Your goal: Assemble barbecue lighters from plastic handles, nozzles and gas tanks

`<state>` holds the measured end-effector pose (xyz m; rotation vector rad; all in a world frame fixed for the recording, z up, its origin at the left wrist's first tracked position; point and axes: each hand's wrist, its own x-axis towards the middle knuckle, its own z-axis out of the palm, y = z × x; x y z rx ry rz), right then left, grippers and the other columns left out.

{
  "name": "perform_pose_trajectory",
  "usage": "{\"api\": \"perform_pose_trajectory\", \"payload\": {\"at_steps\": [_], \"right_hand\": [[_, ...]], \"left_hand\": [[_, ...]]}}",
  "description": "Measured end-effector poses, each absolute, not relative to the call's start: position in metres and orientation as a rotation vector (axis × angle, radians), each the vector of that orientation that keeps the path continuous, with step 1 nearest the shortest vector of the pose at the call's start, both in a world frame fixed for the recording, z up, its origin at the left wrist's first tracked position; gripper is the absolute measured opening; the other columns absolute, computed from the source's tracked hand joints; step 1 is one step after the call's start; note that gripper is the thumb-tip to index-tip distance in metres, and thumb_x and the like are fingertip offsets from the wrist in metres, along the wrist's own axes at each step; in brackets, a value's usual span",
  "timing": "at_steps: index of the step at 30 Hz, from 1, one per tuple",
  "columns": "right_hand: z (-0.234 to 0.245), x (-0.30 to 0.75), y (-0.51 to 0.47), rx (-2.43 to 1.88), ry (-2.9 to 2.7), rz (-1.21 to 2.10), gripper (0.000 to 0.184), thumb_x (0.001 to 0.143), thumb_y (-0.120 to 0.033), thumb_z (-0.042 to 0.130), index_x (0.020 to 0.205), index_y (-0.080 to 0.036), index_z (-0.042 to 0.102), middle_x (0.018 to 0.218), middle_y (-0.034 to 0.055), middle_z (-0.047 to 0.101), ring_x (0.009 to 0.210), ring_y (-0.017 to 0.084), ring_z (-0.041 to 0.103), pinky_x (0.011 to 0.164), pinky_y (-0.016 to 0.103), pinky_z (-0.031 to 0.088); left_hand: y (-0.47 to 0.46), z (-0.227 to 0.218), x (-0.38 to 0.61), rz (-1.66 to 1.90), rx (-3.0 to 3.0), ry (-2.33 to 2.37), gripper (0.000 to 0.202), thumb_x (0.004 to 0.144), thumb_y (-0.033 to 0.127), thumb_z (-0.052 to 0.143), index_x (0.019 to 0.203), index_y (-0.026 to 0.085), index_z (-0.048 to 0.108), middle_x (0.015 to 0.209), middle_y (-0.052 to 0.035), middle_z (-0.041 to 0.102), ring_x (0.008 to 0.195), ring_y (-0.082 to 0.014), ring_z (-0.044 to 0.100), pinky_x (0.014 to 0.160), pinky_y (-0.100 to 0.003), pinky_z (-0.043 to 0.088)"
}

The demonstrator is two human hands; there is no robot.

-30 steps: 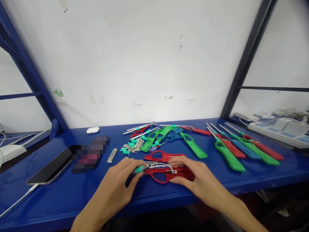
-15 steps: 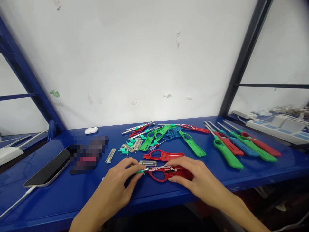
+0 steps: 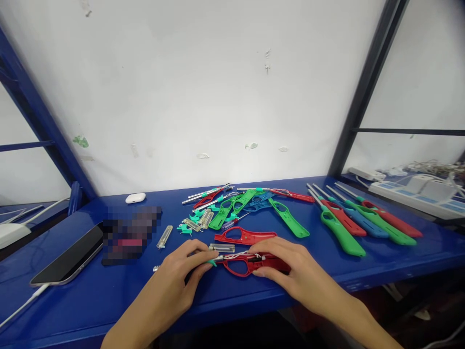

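Note:
A red lighter handle half [image 3: 238, 267] lies open side up near the table's front edge, with thin wires and a black part along it. My left hand [image 3: 181, 274] pinches the small green collar [image 3: 212, 262] at its left end; a metal tube tip [image 3: 156, 268] shows on the hand's far side. Round the handle's right end, my right hand [image 3: 296, 264] is closed, thumb in front and fingers behind. Just behind lie a clear fuel tank [image 3: 222, 247] and another red handle half [image 3: 245, 236].
Farther back is a pile of green handle halves [image 3: 290, 218], tubes, tanks and a screwdriver [image 3: 228, 225]. Several assembled lighters [image 3: 343, 235] lie at right, near a power strip [image 3: 417, 194]. At left are a phone [image 3: 70, 257], a white case [image 3: 135, 198] and a loose tank [image 3: 165, 237].
The view has shifted slightly. Both hands keep their places on the red handle half, with the left fingertips moved a little at the green collar.

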<state>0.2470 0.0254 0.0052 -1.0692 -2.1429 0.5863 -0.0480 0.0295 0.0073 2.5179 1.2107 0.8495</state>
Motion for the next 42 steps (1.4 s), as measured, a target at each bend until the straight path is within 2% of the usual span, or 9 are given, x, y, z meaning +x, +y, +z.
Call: {"api": "perform_pose_trajectory", "payload": {"at_steps": [6, 14, 19, 24, 28, 33, 38, 42], "right_hand": [[0.0059, 0.2463, 0.0249, -1.065, -2.144, 0.601, 0.024, 0.099, -0.036, 0.072, 0.123, -0.034, 0.071, 0.124, -0.0015, 0.075, 0.117, 0.02, 0.068, 0.104, 0.031, 0.052], [0.0069, 0.2458, 0.0247, -1.067, -2.148, 0.581, 0.024, 0.1, -0.035, 0.071, 0.124, -0.033, 0.071, 0.124, 0.0001, 0.075, 0.116, 0.022, 0.069, 0.103, 0.032, 0.053], [0.0067, 0.2456, 0.0251, -1.063, -2.153, 0.569, 0.024, 0.1, -0.034, 0.071, 0.124, -0.032, 0.072, 0.125, 0.0004, 0.075, 0.117, 0.021, 0.069, 0.104, 0.031, 0.052], [0.0066, 0.2465, 0.0251, -1.041, -2.163, 0.568, 0.025, 0.101, -0.033, 0.07, 0.126, -0.031, 0.071, 0.126, 0.0002, 0.075, 0.119, 0.02, 0.068, 0.106, 0.03, 0.051], [0.0055, 0.2468, 0.0264, -1.036, -2.161, 0.56, 0.025, 0.101, -0.031, 0.07, 0.126, -0.031, 0.071, 0.128, -0.0006, 0.074, 0.122, 0.019, 0.067, 0.109, 0.03, 0.05], [0.0037, 0.2474, 0.0264, -1.021, -2.169, 0.544, 0.027, 0.101, -0.03, 0.07, 0.128, -0.033, 0.069, 0.132, -0.0014, 0.072, 0.124, 0.019, 0.065, 0.111, 0.03, 0.048], [0.0014, 0.2478, 0.0264, -0.993, -2.181, 0.518, 0.027, 0.101, -0.029, 0.07, 0.127, -0.033, 0.068, 0.129, -0.0019, 0.073, 0.121, 0.019, 0.066, 0.108, 0.03, 0.05], [-0.0012, 0.2479, 0.0274, -0.982, -2.187, 0.489, 0.029, 0.102, -0.028, 0.069, 0.13, -0.035, 0.065, 0.132, -0.0028, 0.071, 0.123, 0.019, 0.065, 0.11, 0.032, 0.049]], "left_hand": [[0.0285, 0.0075, -0.0484, 0.853, 2.509, 1.214, 0.035, 0.109, 0.023, 0.047, 0.131, 0.038, 0.07, 0.116, -0.0008, 0.068, 0.1, -0.0163, 0.07, 0.089, -0.026, 0.057], [0.0307, 0.0034, -0.0524, 0.823, 2.566, 1.209, 0.037, 0.108, 0.021, 0.044, 0.131, 0.035, 0.07, 0.112, -0.0029, 0.065, 0.093, -0.0162, 0.069, 0.083, -0.026, 0.058], [0.0259, 0.0079, -0.0465, 0.866, 2.571, 1.268, 0.034, 0.107, 0.022, 0.046, 0.13, 0.033, 0.069, 0.115, -0.0052, 0.064, 0.1, -0.019, 0.067, 0.088, -0.03, 0.057], [0.0278, 0.0066, -0.0466, 0.849, 2.516, 1.252, 0.028, 0.109, 0.026, 0.049, 0.122, 0.033, 0.073, 0.109, -0.0033, 0.063, 0.093, -0.0171, 0.066, 0.082, -0.028, 0.055], [0.03, 0.0045, -0.0498, 0.823, 2.5, 1.235, 0.028, 0.109, 0.024, 0.048, 0.121, 0.031, 0.072, 0.111, -0.0033, 0.062, 0.095, -0.0169, 0.066, 0.083, -0.028, 0.054], [0.0302, 0.0047, -0.0494, 0.836, 2.526, 1.246, 0.021, 0.108, 0.023, 0.051, 0.117, 0.03, 0.07, 0.116, -0.0031, 0.064, 0.103, -0.0182, 0.066, 0.091, -0.03, 0.054], [0.0306, 0.0046, -0.0491, 0.958, 2.659, 1.195, 0.028, 0.107, 0.02, 0.053, 0.13, 0.033, 0.063, 0.117, -0.0003, 0.068, 0.107, -0.0172, 0.067, 0.096, -0.029, 0.054], [0.0293, 0.0057, -0.0494, 1.022, 2.761, 1.185, 0.034, 0.107, 0.019, 0.052, 0.137, 0.032, 0.061, 0.12, -0.0026, 0.066, 0.107, -0.0175, 0.067, 0.094, -0.028, 0.054]]}}
